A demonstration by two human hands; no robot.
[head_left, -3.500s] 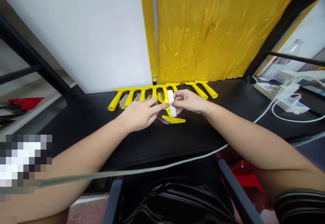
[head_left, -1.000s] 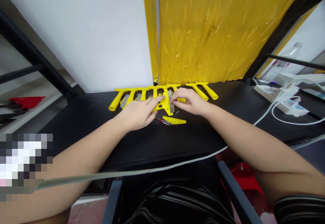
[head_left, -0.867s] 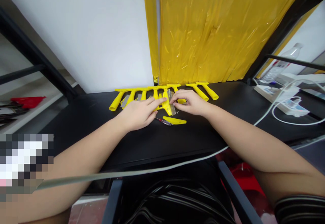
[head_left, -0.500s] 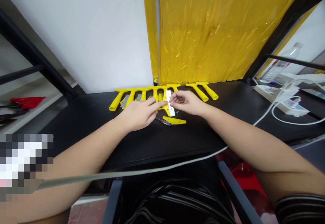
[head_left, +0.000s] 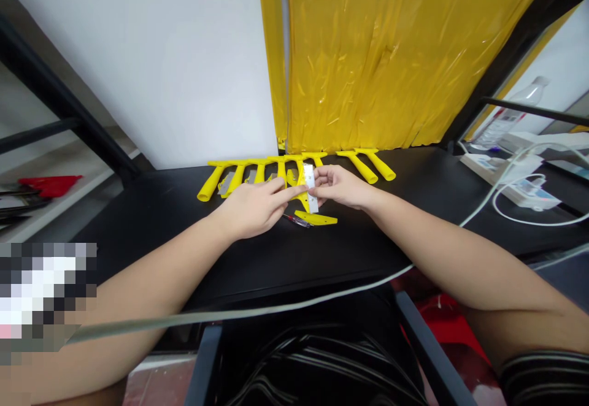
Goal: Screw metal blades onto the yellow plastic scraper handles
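Observation:
My left hand [head_left: 253, 208] is closed around what looks like a yellow scraper handle, whose flat head [head_left: 301, 199] shows past my fingers. Its index finger reaches out to a narrow metal blade [head_left: 312, 192] with small holes. That blade lies along the yellow head, slightly tilted. From the other side, my right hand [head_left: 339, 186] pinches the blade's right edge between thumb and fingers. Just below on the table are a loose yellow cover plate [head_left: 316, 218] and a screwdriver [head_left: 298, 221] with a clear handle, partly hidden by my left hand.
Several yellow scraper handles [head_left: 210, 184] line the back of the black table [head_left: 294, 265], some beside grey blades. Two more handles [head_left: 367, 167] lie further right. A power strip [head_left: 515, 179], white cables and a plastic bottle [head_left: 510, 114] are at right. One cable [head_left: 322, 298] crosses before me.
My right hand's fingers have closed on the blade's right edge. The blade has tilted and looks greyer. Left index finger has shifted slightly right along with it.

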